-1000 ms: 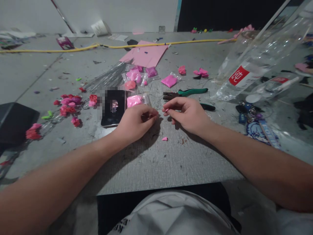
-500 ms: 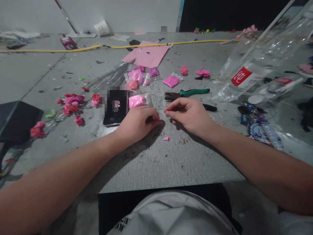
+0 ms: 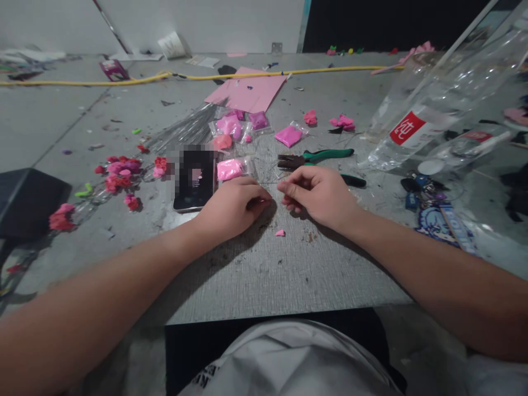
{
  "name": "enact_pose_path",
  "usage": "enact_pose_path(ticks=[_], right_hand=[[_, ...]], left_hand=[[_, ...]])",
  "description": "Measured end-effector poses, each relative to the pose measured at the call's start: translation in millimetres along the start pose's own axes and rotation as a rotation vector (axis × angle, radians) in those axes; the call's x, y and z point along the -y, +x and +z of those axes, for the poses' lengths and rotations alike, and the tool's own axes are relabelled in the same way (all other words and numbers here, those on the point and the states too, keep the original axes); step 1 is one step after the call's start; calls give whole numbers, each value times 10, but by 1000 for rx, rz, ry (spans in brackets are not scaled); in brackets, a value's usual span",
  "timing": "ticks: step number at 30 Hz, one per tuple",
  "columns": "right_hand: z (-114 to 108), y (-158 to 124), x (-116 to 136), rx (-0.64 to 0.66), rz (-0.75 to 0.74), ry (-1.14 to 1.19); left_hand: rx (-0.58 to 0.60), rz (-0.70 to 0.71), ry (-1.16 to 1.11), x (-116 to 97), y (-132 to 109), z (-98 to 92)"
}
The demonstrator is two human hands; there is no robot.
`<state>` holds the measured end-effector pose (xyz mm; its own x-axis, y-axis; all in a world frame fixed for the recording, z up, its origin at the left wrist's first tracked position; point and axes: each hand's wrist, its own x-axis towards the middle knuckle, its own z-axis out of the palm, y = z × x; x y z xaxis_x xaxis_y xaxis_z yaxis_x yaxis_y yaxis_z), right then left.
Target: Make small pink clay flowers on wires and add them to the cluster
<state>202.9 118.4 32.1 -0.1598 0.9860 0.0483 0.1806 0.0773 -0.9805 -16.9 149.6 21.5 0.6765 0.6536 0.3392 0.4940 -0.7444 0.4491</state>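
My left hand (image 3: 235, 206) rests on the grey table (image 3: 264, 275) with its fingers curled in a pinch; something small and pink shows at the fingertips, too small to name. My right hand (image 3: 319, 193) sits just to its right, fingers pressed together in a pinch near a thin wire. The two sets of fingertips almost meet. A small pink scrap (image 3: 280, 233) lies on the table below them. A phone (image 3: 194, 179) lies left of my left hand, and a bag of pink clay (image 3: 231, 169) sits just beyond it.
Green-handled pliers (image 3: 315, 158) lie behind my right hand. More pink clay bags (image 3: 237, 127) and a pink sheet (image 3: 247, 91) are farther back. Small pink and red flowers (image 3: 119, 171) lie at the left. A clear plastic bottle (image 3: 429, 104) and keys (image 3: 429, 198) are at the right. A yellow cable (image 3: 124, 82) crosses the back.
Both hands stay almost in place; my right fingers have closed in slightly toward the left fingertips. The view has shifted a little.
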Motion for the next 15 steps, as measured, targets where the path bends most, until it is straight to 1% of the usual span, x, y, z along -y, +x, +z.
enact_pose_path(ticks=[2, 5, 8, 10, 12, 13, 15], right_hand=[[1, -3, 11, -6, -13, -17], [12, 15, -14, -20, -59, -7], [13, 33, -47, -28, -83, 26], [5, 27, -45, -5, -84, 47], [-2, 2, -21, 28, -97, 61], [-2, -16, -4, 38, -115, 64], [7, -56, 33, 44, -179, 64]], left_hand=[[8, -12, -28, -24, 9, -19], [27, -92, -60, -76, 20, -60], [-37, -217, -114, -131, 25, -89], [-109, -309, -214, -164, 28, -98], [-164, -385, -361, -197, 32, -107], [-168, -423, -445, -214, 34, -114], [-111, -495, -607, -247, 36, -134]])
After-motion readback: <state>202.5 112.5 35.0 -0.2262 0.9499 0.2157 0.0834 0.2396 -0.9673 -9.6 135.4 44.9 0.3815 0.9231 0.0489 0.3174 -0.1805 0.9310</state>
